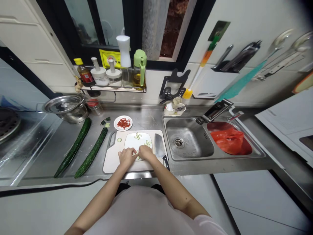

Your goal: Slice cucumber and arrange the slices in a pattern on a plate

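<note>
A white plate lies on a pale cutting board. Thin cucumber pieces are fanned out in small swirls on the plate, with another swirl at its right. Over the plate's near side, my left hand and my right hand meet with curled fingers, pinching at a small cucumber slice that my fingers partly cover. To the right, a cleaver with a black handle rests on the board. A single cucumber round sits left of the plate.
Two whole cucumbers lie left of the board. Behind it stands a small dish of chopped red pieces, near cucumber ends. A steel sink is to the right; its second basin holds a red bag. Bottles line a rack.
</note>
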### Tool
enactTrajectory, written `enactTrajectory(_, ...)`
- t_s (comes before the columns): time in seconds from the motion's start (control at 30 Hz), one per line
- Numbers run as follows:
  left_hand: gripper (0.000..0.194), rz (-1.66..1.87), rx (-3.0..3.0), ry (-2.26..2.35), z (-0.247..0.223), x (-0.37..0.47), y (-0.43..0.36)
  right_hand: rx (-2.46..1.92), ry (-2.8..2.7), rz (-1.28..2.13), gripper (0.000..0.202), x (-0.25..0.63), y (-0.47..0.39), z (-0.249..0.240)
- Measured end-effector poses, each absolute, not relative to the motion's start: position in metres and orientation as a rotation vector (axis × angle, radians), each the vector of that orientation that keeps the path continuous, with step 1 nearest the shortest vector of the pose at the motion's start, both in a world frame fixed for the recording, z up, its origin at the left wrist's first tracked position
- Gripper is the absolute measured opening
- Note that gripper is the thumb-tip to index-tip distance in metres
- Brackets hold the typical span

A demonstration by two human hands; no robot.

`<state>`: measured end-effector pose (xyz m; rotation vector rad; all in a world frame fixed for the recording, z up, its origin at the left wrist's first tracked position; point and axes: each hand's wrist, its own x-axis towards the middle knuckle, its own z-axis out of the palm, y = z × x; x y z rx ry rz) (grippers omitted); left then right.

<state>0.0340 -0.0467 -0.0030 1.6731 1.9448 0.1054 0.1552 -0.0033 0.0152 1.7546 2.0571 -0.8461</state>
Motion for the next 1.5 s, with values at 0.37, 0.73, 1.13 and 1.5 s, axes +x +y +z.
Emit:
enactTrajectory(0.37,0.017,0.041,1.707,1.935,-0.003,0.033,-0.044,1.749,2.041,-0.854,0.029,0.153,0.001,0.022)
enactTrajectory(0.73,0.015,0.018,1.746,1.914,0.003,0.037,-0.042,1.831,2.134,-0.836,0.025,0.176,-0.008,0.024)
enactTrajectory(1.13,0.020,0.127,1.816,1.858,-0.006,0.035,-0.050,1.806,2.182,-0.840,0.024,0.177,-0.018,0.016)
enactTrajectory(1.5,0.020,0.068,1.797,1.856,-0.006,0.035,-0.044,1.819,2.152,-0.837,0.023,0.175,-0.017,0.015)
